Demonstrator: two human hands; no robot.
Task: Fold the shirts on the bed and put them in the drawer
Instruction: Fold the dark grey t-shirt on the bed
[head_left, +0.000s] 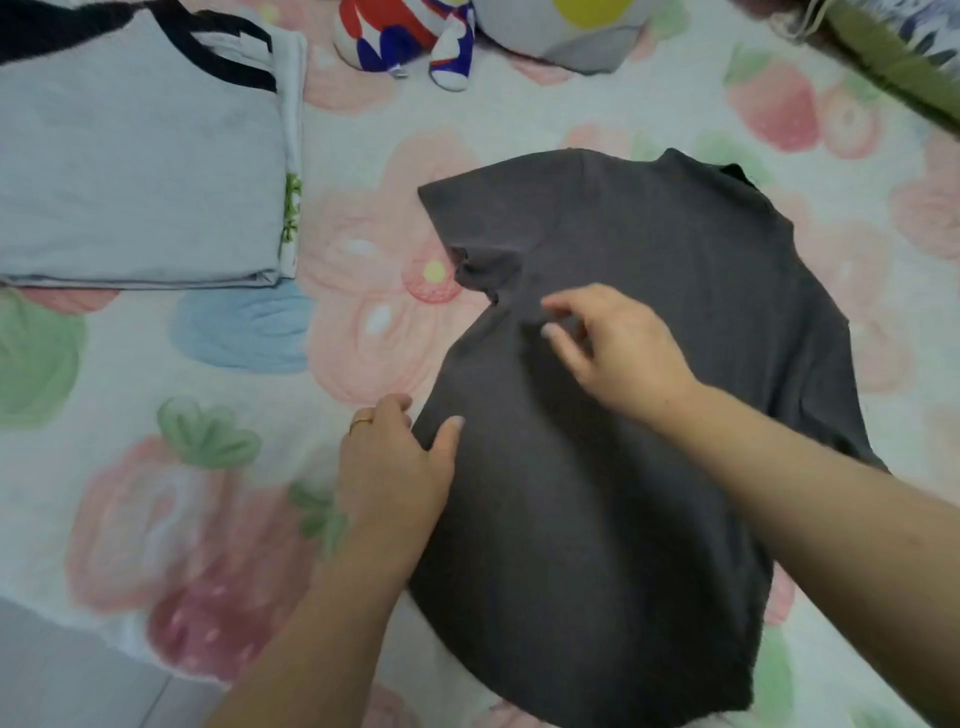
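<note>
Folding in progress, seen from the bedside. A dark shirt (649, 249) lies spread on the bed (156, 353), collar at the far end and hem at the near end. It is not yet folded.

The left hand (395, 467) grips the shirt's left edge, thumb on top of the cloth and fingers curled at the edge. The right hand (618, 353) hovers over the shirt just below the left sleeve (483, 234). Its thumb and forefinger are parted above a small ridge of fabric and grasp nothing that can be seen. The hand is slightly blurred.

Well to the far left of the shirt sits a stack (140, 171) of folded shirts, a pale grey one on top of a white one. Beyond the shirt's collar end lies a toy (410, 36).

Judged progress: at least two shirts are folded. The dark one is at its first fold, probably the left side turned inward. No drawer is in view, so putting the shirts away remains to be done.
</note>
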